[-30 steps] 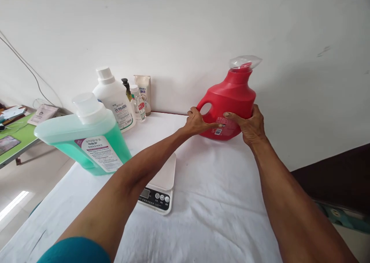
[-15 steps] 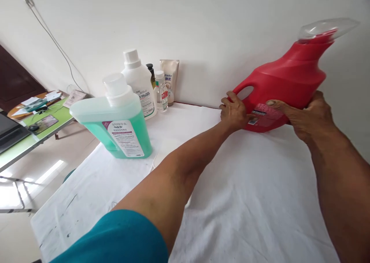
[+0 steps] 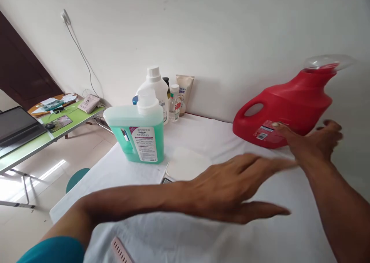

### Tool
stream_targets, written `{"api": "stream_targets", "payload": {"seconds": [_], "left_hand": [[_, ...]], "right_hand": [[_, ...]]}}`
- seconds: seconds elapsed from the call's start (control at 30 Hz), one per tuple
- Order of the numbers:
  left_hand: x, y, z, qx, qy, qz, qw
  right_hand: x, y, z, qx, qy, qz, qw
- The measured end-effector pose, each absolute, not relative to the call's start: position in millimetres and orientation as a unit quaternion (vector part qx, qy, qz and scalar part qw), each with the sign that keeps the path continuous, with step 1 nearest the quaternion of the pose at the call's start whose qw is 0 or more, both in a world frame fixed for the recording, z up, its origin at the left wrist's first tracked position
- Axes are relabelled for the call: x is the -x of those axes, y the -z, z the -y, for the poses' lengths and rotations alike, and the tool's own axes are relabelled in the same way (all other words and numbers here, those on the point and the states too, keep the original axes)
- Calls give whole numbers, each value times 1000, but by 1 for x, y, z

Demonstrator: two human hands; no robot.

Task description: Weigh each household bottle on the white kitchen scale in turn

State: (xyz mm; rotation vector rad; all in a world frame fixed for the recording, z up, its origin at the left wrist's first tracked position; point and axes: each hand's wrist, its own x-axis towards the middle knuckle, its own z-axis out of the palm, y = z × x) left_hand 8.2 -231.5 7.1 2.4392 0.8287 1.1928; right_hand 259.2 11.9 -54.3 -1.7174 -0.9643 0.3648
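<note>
Far to the left of the red jug (image 3: 291, 101), a black laptop (image 3: 17, 126) sits on a green table (image 3: 83, 116). Closer to the red jug, but still on its left, a jug of green liquid (image 3: 146, 143) stands on a table under a white cloth (image 3: 211, 132). Then come a white bottle (image 3: 158, 87), a little clear bottle (image 3: 174, 107) and a cream tube (image 3: 185, 89), all left of the red jug. A white scale (image 3: 187, 165) lies in front of them, partly hidden by the arm. The left hand (image 3: 231, 190) is in the air, in front of the red jug and to its left. It is wide, with the thumb apart, and it holds nothing. The red jug is by the wall, with clear plastic (image 3: 326, 61) on its top. The right hand (image 3: 315, 141) is wide too, at the red jug's front right. Its thumb is over the label, but one cannot tell if it touches.
</note>
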Motion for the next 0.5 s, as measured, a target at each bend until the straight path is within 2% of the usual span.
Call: {"api": "stream_targets", "payload": {"seconds": [0.1,0.17,0.3,0.5], "left_hand": [[52,16,285,-821,-483,-304,-1],[87,37,301,-797,-494,-348,0],[135,77,304,-760,-494,-422,34],[157,109,300,-756,-477,-434,114]], "right_hand": [[-233,40,15,699,-51,412,582],[-206,34,35,616,-17,498,609],[-129,32,48,523,-145,643,540],[-15,40,2,470,-271,721,431]]}}
